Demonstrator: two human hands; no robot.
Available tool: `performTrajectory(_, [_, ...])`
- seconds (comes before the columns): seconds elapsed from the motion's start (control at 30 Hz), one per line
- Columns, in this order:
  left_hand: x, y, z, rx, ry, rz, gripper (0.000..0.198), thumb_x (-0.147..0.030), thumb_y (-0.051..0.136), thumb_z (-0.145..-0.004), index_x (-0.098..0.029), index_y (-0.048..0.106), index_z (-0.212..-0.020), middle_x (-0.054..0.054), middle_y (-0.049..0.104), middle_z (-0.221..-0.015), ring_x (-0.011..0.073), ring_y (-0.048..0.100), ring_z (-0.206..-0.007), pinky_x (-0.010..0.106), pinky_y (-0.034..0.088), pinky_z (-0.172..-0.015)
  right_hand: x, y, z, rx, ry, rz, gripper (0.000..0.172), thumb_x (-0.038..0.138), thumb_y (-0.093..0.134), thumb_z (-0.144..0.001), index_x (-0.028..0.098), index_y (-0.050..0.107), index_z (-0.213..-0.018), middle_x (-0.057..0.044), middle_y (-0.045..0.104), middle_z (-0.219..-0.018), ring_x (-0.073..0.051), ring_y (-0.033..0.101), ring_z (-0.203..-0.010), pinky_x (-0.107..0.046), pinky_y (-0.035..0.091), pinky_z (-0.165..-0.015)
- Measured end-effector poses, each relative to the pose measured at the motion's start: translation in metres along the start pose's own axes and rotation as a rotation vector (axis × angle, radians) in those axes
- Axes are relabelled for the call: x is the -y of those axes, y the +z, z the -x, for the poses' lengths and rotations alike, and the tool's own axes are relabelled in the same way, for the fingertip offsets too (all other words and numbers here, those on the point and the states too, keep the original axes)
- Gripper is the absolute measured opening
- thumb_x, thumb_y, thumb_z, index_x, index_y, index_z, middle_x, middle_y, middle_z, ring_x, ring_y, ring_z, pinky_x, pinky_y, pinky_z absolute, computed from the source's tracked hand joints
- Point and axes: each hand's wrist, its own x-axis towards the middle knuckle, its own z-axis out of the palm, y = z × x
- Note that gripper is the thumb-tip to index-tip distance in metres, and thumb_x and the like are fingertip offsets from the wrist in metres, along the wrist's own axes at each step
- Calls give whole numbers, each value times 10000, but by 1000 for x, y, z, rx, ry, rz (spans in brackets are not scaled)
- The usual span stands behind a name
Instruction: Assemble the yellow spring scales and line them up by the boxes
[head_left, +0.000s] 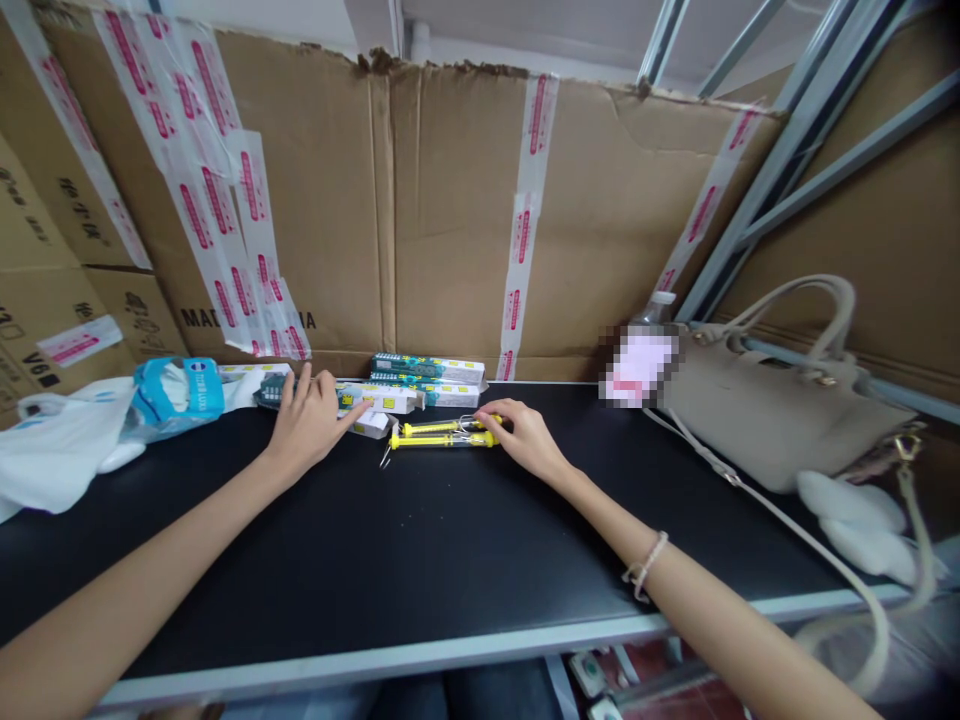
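Observation:
My left hand [309, 420] lies palm down with its fingers spread over a dark teal-and-white retail package [274, 392], and its index finger reaches a white-and-yellow box [379, 399]. A small white box [371, 424] sits just below that fingertip. My right hand [526, 438] has its fingers curled over the ends of two yellow-handled tools [442, 436], which lie side by side with thin metal tips. Behind them stand stacked teal-and-white boxes [427, 369].
The black tabletop [375, 560] has a pale front edge. A white plastic bag [60, 450] and a blue packet [178, 398] lie at left. A blurred bottle [641, 360], beige handbag [780, 410] and white cloth [851, 520] are at right. Taped cardboard [457, 210] stands behind.

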Motion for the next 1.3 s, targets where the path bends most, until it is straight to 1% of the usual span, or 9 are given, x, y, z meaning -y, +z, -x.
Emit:
performTrajectory(0.1, [2, -3, 1, 8, 12, -9, 728, -620, 299, -974, -12, 570, -1267, 313, 670, -1135, 470, 546, -1232, 617, 349, -1043, 6, -1, 2, 50, -66, 0, 230, 406, 616, -942, 240, 724, -1059, -66, 719, -1074, -242, 621, -985, -389, 467, -911])
performTrajectory(0.23, [2, -3, 3, 12, 59, -4, 510, -477, 308, -1014, -189, 598, -1320, 232, 631, -1287, 446, 474, -1317, 658, 296, -1062, 7, 0, 2, 120, -121, 7, 386, 452, 727, -853, 283, 687, -1199, -79, 688, -1142, -272, 580, -1033, -429, 452, -932])
performTrajectory(0.33, [2, -1, 2, 33, 120, 24, 476, -387, 296, -1020, -164, 627, -1279, 202, 632, -1322, 398, 442, -1367, 639, 217, -1131, 2, 1, -1, 140, -132, 3, 374, 400, 720, -870, 276, 684, -1222, -93, 679, -1139, -266, 578, -1015, -428, 456, -926])
performTrajectory(0.43, [3, 0, -1, 77, 191, 67, 475, -338, 290, -1012, -111, 650, -1225, 181, 679, -1268, 324, 536, -1303, 515, 281, -1150, -5, -2, -4, 155, -137, -8, 389, 325, 737, -863, 280, 673, -1245, -88, 674, -1151, -261, 583, -1013, -435, 452, -939])
performTrajectory(0.63, [8, 2, -2, 139, 208, 123, 506, -393, 287, -1009, -104, 660, -1191, 184, 693, -1240, 349, 525, -1312, 556, 317, -1106, -20, -15, -7, 221, -136, -61, 416, 262, 745, -841, 286, 672, -1250, -88, 637, -1199, -267, 594, -1090, -446, 455, -986])
performTrajectory(0.87, [11, 9, 3, 257, 265, 198, 551, -484, 278, -1020, -208, 429, -1473, 69, 527, -1490, 242, 397, -1435, 488, 222, -1192, -30, -34, -7, 313, -112, -147, 404, 302, 744, -832, 275, 676, -1229, -75, 637, -1218, -249, 616, -1106, -423, 469, -999])
performTrajectory(1.07, [10, 16, 3, 204, 95, 153, 501, -415, 264, -1017, -180, 630, -1266, 148, 655, -1332, 304, 554, -1293, 509, 350, -1092, -32, -37, -5, 287, -54, -175, 403, 379, 764, -807, 251, 696, -1183, -73, 659, -1152, -236, 657, -1004, -394, 513, -896])
performTrajectory(1.2, [6, 7, 2, 153, 72, 148, 483, -387, 264, -1025, -176, 616, -1280, 147, 683, -1283, 335, 559, -1266, 528, 351, -1048, -23, -31, -4, 262, -58, -177, 415, 406, 790, -781, 261, 712, -1162, -61, 671, -1110, -217, 658, -948, -363, 509, -864])
performTrajectory(1.3, [2, 6, 3, 149, 133, 168, 490, -404, 238, -1041, -231, 567, -1361, 105, 629, -1378, 287, 507, -1330, 479, 340, -1055, -16, -23, -4, 229, -75, -167, 449, 424, 798, -771, 254, 708, -1177, -63, 674, -1064, -211, 647, -896, -350, 507, -828])
